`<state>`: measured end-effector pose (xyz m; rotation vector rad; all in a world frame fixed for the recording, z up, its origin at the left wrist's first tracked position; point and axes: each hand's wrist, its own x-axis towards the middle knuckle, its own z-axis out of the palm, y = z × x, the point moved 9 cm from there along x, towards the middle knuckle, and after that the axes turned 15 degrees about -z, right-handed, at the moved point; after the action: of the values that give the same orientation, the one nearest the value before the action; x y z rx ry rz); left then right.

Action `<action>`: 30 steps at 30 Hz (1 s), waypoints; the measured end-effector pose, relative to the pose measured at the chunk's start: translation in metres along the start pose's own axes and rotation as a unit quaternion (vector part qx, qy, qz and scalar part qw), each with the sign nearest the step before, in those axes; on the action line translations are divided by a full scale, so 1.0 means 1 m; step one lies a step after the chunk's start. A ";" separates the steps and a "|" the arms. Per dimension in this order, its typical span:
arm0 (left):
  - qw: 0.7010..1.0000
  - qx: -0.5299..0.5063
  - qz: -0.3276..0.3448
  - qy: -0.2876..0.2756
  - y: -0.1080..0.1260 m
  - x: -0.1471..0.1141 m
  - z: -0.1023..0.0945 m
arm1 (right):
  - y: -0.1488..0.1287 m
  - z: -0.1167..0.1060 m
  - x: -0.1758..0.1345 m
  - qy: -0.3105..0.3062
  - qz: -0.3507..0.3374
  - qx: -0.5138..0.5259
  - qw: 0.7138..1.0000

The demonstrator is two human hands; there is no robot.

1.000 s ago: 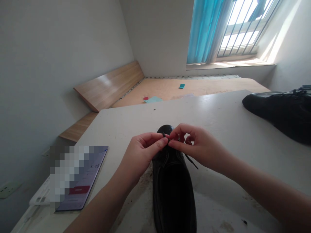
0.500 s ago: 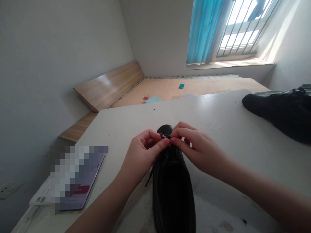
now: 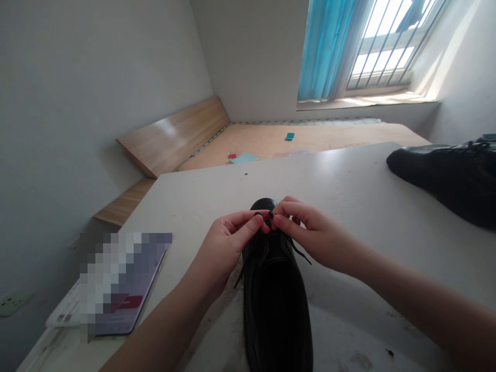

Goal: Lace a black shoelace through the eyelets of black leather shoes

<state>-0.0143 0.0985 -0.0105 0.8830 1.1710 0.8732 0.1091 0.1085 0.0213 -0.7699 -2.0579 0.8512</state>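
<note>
A black lace-up shoe [image 3: 277, 289] stands on the white table with its toe pointing away from me. Over its front, my left hand [image 3: 234, 235] pinches a loop of the black shoelace [image 3: 267, 221] between thumb and fingers. My right hand [image 3: 302, 219] pinches another loop of the same lace, close beside the left fingertips. The two loops meet at a knot above the tongue. One loose lace end hangs on the left of the shoe, and another sticks out at the right below my right hand.
Another black shoe [image 3: 449, 181] lies at the table's right edge. A phone-like device [image 3: 149, 284], partly blurred out, rests at the left on the white table [image 3: 194, 199]. Beyond stands a bed [image 3: 329, 137] with a wooden headboard [image 3: 182, 134] and small items on it.
My hands have drawn slightly apart, and the lace loops between the fingertips show more clearly. A loose lace end has come into sight below my right hand.
</note>
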 end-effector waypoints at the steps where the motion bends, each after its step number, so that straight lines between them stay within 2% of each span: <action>1: 1.000 0.007 0.007 0.003 0.001 0.000 0.000 | 0.000 0.000 0.000 -0.002 0.000 0.001 1.000; 5: 0.998 0.037 0.038 0.023 0.005 -0.003 0.000 | -0.010 0.001 0.000 0.007 -0.039 -0.004 0.999; 10: 0.999 0.031 0.029 0.029 0.003 -0.002 0.001 | -0.026 -0.001 0.000 0.018 -0.102 -0.056 0.993; 15: 0.996 0.066 0.060 0.025 0.014 -0.004 0.002 | -0.008 0.000 0.003 -0.024 -0.048 -0.024 0.998; 18: 0.995 0.084 0.053 0.027 0.016 -0.005 0.002 | 0.003 -0.001 0.003 -0.051 -0.008 0.002 0.999; 21: 0.995 0.081 0.044 0.031 0.015 -0.004 0.001 | 0.003 -0.001 0.003 -0.065 -0.004 0.015 0.998; 27: 0.997 0.011 0.027 0.069 0.007 -0.002 -0.006 | -0.016 -0.006 0.004 -0.003 -0.076 -0.033 0.997; 30: 0.997 0.001 0.022 0.078 0.005 -0.002 -0.007 | -0.023 -0.004 0.002 0.012 -0.091 -0.058 0.994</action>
<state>-0.0218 0.0991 -0.0061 0.8572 1.2912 0.9915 0.1059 0.0975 0.0422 -0.6385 -2.1321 0.6233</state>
